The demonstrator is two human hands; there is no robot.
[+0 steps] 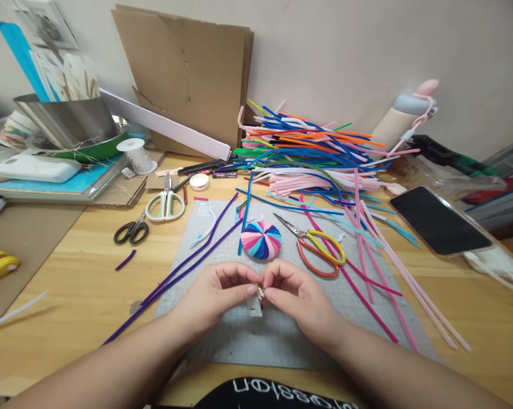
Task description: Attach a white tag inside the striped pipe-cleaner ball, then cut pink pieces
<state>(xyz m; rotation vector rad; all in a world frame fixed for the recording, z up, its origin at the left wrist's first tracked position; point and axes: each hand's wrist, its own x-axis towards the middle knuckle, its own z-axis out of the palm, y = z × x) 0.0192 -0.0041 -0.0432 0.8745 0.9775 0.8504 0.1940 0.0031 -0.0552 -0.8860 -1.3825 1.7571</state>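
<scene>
My left hand [228, 288] and my right hand [293, 289] meet over the grey cutting mat [226, 341], thumbs and forefingers pinched together. Between the fingertips is a small gold-coloured metal piece [260, 292], too small to name; a pale tag-like bit [254, 309] shows just below it. Right beyond my fingers lies a round ball of pink, blue, white and purple pipe cleaners [261, 240]. Scissors with red and yellow handles [320, 250] rest to its right, blades partly open. Purple pipe cleaners [183, 272] stretch across the mat's left side.
A heap of coloured pipe cleaners [311, 153] lies at the back, near cardboard sheets [188, 85]. Pink pipe cleaners [409, 272] and a phone [441, 220] are at right. White-handled scissors [165, 205], black scissors [131, 230], a thread spool [136, 156] and a metal pot [71, 122] stand left.
</scene>
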